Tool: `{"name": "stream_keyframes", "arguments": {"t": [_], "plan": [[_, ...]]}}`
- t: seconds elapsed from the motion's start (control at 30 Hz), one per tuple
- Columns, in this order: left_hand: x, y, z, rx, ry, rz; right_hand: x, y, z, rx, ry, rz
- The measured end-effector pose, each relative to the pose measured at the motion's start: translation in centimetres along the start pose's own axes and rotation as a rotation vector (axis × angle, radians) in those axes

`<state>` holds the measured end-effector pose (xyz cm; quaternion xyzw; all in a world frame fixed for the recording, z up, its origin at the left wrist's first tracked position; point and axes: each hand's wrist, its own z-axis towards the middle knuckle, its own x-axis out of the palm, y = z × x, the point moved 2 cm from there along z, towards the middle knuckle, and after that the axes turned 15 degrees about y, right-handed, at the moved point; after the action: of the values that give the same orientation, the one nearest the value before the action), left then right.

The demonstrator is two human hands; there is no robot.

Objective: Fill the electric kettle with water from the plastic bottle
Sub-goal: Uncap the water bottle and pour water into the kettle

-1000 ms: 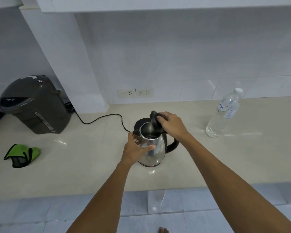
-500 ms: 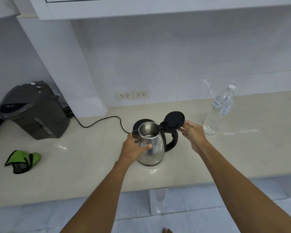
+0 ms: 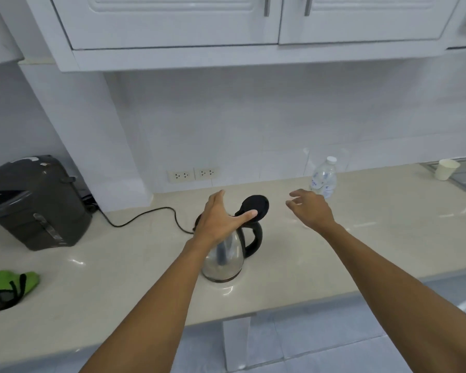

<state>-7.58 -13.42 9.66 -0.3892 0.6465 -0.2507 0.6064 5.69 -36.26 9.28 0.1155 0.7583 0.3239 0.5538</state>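
Far left, a dark grey water boiler [image 3: 35, 203] is sitting on the pale counter [image 3: 361, 251] against the wall, and nearer the front edge a green cloth [image 3: 10, 286] is lying crumpled. A black cord [image 3: 145, 216] is snaking across the counter toward the middle, below two wall sockets [image 3: 193, 174].

Centre stage now: the steel kettle [image 3: 225, 261] is standing upright on the counter, its black lid [image 3: 256, 207] flipped up and standing open, its black handle [image 3: 256, 238] facing right. The left hand [image 3: 218, 218] is hovering over the kettle's mouth, fingers spread apart and gripping nothing, thumb stretching across in front of the lid. Whether it is touching the rim, I cannot tell.

Moving right, the right hand [image 3: 311, 210] is hanging in the air beyond the handle, fingers loosely apart, nothing in it. Just behind it the plastic bottle [image 3: 324, 178] is standing upright near the wall, white cap on, its lower part hidden by the hand. Contact between them is not clear.

Far right, a white paper cup [image 3: 446, 169] is standing alone. White cupboards [image 3: 226, 22] are hanging overhead.
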Motion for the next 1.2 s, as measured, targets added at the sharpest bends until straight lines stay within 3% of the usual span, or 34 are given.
{"name": "stream_keyframes", "arguments": {"t": [0.3,0.57,0.87,1.07,1.2], "plan": [[6.2,-10.0,6.1,0.159,0.088,0.108,-9.7,-2.2,1.4,-0.020,-0.130,-0.223],[12.0,-14.3,14.6,0.146,0.094,0.105,-15.2,-6.0,7.3,-0.085,-0.125,-0.297],[17.9,-14.6,22.0,0.040,0.105,0.066,-17.3,-8.3,13.5,-0.174,-0.052,-0.358],[21.9,-13.4,26.2,0.013,0.114,-0.087,-16.7,-8.8,16.6,-0.194,-0.050,-0.410],[24.2,-12.0,28.0,0.044,0.002,-0.213,-16.2,-8.6,17.5,-0.204,-0.071,-0.516]]}}
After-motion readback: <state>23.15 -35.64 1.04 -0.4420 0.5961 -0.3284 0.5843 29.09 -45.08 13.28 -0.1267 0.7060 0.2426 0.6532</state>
